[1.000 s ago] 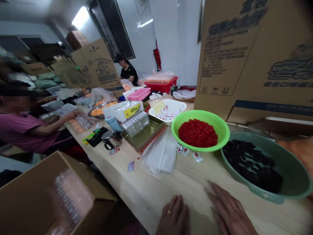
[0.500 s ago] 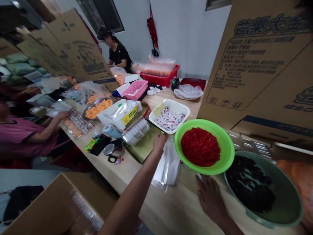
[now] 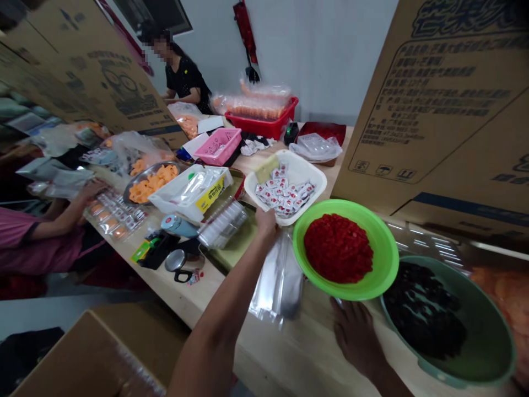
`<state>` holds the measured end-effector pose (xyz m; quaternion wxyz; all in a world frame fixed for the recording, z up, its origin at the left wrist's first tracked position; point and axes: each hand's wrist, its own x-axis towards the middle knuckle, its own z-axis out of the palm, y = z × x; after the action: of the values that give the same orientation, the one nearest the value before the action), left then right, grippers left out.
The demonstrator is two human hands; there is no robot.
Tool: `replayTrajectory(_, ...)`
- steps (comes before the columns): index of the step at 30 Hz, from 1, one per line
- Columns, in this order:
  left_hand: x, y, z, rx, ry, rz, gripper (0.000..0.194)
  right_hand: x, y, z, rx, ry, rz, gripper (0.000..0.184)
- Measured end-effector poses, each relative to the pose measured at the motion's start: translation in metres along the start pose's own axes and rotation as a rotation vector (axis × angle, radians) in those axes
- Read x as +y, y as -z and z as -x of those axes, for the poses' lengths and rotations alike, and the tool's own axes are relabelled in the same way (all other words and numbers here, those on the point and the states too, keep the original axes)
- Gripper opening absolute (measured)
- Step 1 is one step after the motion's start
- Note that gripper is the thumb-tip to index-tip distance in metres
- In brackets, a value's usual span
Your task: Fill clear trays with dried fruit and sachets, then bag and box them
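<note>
My left hand [image 3: 266, 223] reaches forward and is closed on the near left rim of a white plastic basket [image 3: 316, 175]. Small white-and-red sachets [image 3: 285, 193] fill the basket, with a yellowish piece at its back left. My right hand [image 3: 356, 333] lies on the table with fingers stretched out, just below a lime-green bowl [image 3: 388, 259] of red pieces [image 3: 338, 248]. A small shiny bit shows by its fingertips; I cannot make out what it is. Clear plastic bags [image 3: 278, 281] lie flat under my left wrist.
A dark green basin [image 3: 487, 336] with black pieces stands at right. Left are a gold tray [image 3: 235, 251], plastic cups [image 3: 223, 223], a lidded mug [image 3: 184, 263] and a tape dispenser [image 3: 159, 248]. Tall cartons [image 3: 446, 127] border the table. Two co-workers sit left and behind.
My left hand has closed on the white basket's rim, and the basket has shifted slightly and looks nearer. My right hand stays almost in place. The view has turned a little.
</note>
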<state>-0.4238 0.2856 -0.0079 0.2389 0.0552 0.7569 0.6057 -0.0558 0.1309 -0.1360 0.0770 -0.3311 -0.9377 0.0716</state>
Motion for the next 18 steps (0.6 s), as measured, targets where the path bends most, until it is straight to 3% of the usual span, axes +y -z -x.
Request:
replayTrajectory(6,0.001,0.037,0.030,0.006,-0.260,0.210,0.026,0.001,0.003,-0.006,-0.012,-0.004,-0.007,0.062)
replayTrajectory(10,0.008,0.063,0.058,-0.076,-0.416,0.184,0.027,-0.005,0.026,-0.005,-0.035,-0.028,-0.110,0.051)
replayTrajectory(13,0.012,0.090,0.092,-0.184,-0.481,0.180,0.030,-0.001,0.072,-0.004,-0.047,0.028,-0.432,0.039)
replayTrajectory(15,0.014,0.110,0.121,-0.237,-0.520,0.151,0.029,0.008,0.119,-0.007,0.103,-0.096,-0.720,0.038)
replayTrajectory(17,0.010,0.130,0.156,-0.294,-0.562,0.127,0.030,0.019,0.171,-0.010,0.373,-0.261,-0.998,0.040)
replayTrajectory(18,0.005,0.139,0.174,-0.326,-0.569,0.121,0.030,0.024,0.195,-0.009,0.437,-0.272,-1.137,0.042)
